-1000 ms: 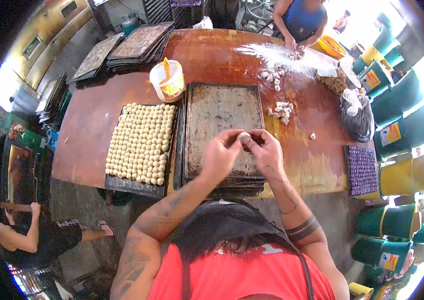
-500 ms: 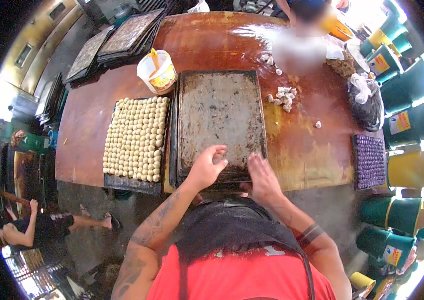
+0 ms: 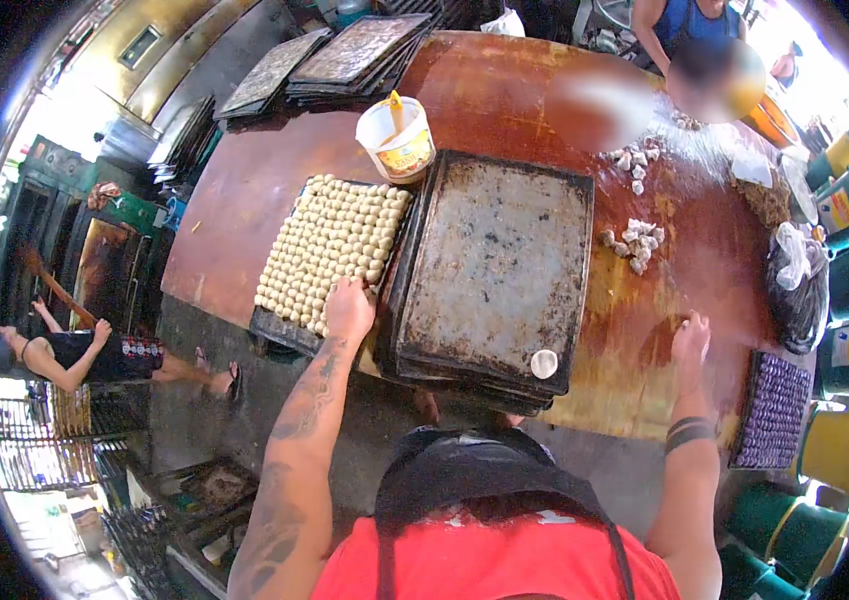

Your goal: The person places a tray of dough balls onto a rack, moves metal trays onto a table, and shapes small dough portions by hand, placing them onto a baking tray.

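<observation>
My left hand [image 3: 351, 312] is at the near right corner of the pale dough balls [image 3: 332, 238], which sit in close rows on a dark tray [image 3: 287, 330]. Its fingers are curled closed against the balls, and whatever they hold is hidden. Over the table's right side, my right hand [image 3: 691, 337] has its fingers drawn together; I cannot make out anything in them. Between my hands lies a stack of worn metal baking trays [image 3: 494, 250]. A flat white dough disc [image 3: 543, 364] rests near the top tray's front right corner.
Behind the trays stands a white bucket [image 3: 394, 140] with an orange-handled tool. Dough scraps [image 3: 634, 245] lie on the wooden table [image 3: 634, 340]. Purple balls [image 3: 774, 410] fill a tray at right. A co-worker [image 3: 699, 40] is across the table; another person [image 3: 74, 355] is at left.
My hands have moved apart from the baking trays, the left to the dough balls, the right out over the table. A white dough disc now lies on the top tray. The view has turned.
</observation>
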{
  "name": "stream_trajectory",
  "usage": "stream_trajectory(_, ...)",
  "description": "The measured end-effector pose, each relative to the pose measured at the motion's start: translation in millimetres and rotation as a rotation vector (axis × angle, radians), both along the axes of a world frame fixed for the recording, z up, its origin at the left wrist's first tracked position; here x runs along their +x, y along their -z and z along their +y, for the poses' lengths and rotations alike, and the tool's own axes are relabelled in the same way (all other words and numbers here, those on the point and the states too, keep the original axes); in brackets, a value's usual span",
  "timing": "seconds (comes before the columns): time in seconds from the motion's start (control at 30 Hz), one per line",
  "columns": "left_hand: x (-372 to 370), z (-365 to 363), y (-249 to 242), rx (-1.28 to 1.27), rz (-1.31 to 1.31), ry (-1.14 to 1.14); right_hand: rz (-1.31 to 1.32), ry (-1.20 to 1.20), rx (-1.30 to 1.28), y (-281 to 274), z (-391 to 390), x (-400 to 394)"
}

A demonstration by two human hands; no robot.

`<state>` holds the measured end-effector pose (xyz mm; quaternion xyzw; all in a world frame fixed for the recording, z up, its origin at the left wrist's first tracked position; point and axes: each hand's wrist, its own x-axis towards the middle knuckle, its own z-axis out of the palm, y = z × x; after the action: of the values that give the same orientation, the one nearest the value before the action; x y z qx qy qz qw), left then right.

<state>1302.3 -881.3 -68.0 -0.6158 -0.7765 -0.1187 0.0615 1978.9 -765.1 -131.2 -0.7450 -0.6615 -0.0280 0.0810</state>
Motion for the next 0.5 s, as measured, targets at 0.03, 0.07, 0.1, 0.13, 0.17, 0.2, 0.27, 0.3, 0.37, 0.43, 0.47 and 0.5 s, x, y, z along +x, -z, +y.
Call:
stream_trajectory(0.03,-5,3,5,-0.054,0.037,-0.041,0.190,0.039,0.011,-1,-4,-5)
stream_trajectory(0.07,-9,4,5,-0.108,0.073,-0.083,0.381,0.076,0.021,-17,-15,-33)
stream_trajectory(0.1,-4,11,-7,-0.126,0.072,-0.085,0.568,0.116,0.041,-38,-26,-65)
stream_trajectory(0.13,-2,13,-22,-0.087,-0.129,-0.132,0.658,0.048,0.049,-51,-38,-93)
stream_trajectory(0.17,0,14,-39,-0.049,-0.331,-0.175,0.746,-0.022,0.056,-64,-52,-122)
stream_trajectory(0.2,0,20,-54,-0.009,-0.531,-0.204,0.835,-0.089,0.072,-77,-64,-154)
stream_trajectory(0.27,7,34,-69,0.046,-1.238,-0.186,0.880,-0.237,0.079,-117,-79,-226)
stream_trajectory(0.3,22,36,-69,0.108,-1.569,-0.146,0.838,-0.308,0.063,-150,-87,-265)
stream_trajectory(0.37,64,36,-87,0.130,-1.940,-0.049,1.013,-0.425,-0.063,-202,-95,-327)
stream_trajectory(0.43,96,26,-120,0.038,-1.954,0.032,1.186,-0.534,-0.061,-229,-103,-375)
stream_trajectory(0.47,103,25,-127,-0.015,-1.922,0.067,1.068,-0.623,-0.007,-228,-98,-389)
stream_trajectory(0.5,106,21,-134,-0.056,-1.890,0.094,1.008,-0.664,0.034,-239,-98,-401)
